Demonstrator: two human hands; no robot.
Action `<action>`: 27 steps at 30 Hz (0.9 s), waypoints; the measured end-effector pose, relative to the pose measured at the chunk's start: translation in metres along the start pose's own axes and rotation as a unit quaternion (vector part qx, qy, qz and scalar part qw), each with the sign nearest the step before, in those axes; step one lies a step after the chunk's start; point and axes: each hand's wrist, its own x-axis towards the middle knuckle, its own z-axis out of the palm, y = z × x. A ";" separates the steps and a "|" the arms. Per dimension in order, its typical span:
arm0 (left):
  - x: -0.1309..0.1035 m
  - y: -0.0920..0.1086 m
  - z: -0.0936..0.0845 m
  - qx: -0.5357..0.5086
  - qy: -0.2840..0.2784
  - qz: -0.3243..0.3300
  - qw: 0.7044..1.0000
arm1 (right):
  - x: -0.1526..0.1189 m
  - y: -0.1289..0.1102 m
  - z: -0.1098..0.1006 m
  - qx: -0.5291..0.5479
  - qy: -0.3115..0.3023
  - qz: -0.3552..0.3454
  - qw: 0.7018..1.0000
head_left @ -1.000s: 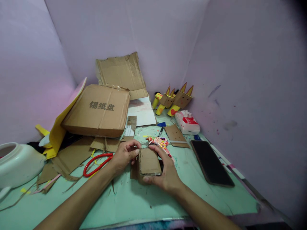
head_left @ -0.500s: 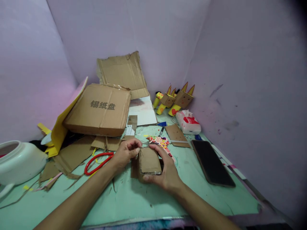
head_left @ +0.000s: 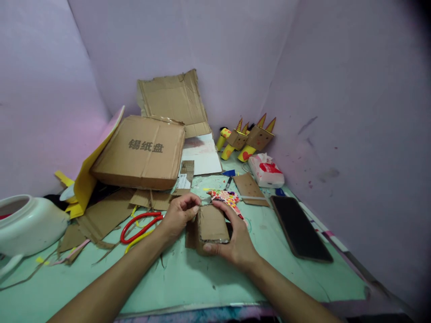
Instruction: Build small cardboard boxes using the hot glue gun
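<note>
A small cardboard box [head_left: 213,223] with rough cut edges sits between my hands, near the middle of the table. My right hand [head_left: 237,235] grips it from the right, thumb on the near side and fingers at the far edge. With thumb and index finger pinched together, my left hand [head_left: 183,213] touches the far left corner of the box. Whether a scrap is between those fingertips is too small to tell. Left of my left forearm lie red-handled scissors [head_left: 138,227]. Just beyond the box is a colourful patterned piece [head_left: 226,197], partly hidden by my right hand.
A large cardboard box [head_left: 139,152] and cardboard scraps [head_left: 104,211] lie at the left, beside a white pot [head_left: 33,224]. At the right are a phone [head_left: 301,229] and a tissue pack [head_left: 266,170]. Cardboard animal figures [head_left: 257,139] stand in the back corner.
The view has shifted slightly, so everything sits a little further right. Both hands keep nearly the same hold on the small cardboard box.
</note>
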 end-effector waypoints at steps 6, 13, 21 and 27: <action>-0.002 0.000 0.000 0.007 0.007 0.005 1.000 | 0.000 0.000 0.000 -0.009 0.005 -0.017 1.000; -0.002 0.001 0.001 0.014 0.011 0.007 1.000 | 0.000 -0.001 -0.001 -0.013 0.012 -0.035 0.999; -0.002 0.000 0.002 0.015 0.020 0.016 1.000 | 0.000 -0.002 0.000 -0.003 0.009 -0.019 1.000; -0.003 -0.001 0.002 0.013 0.022 0.015 1.000 | 0.000 -0.001 0.000 -0.011 0.012 -0.036 0.999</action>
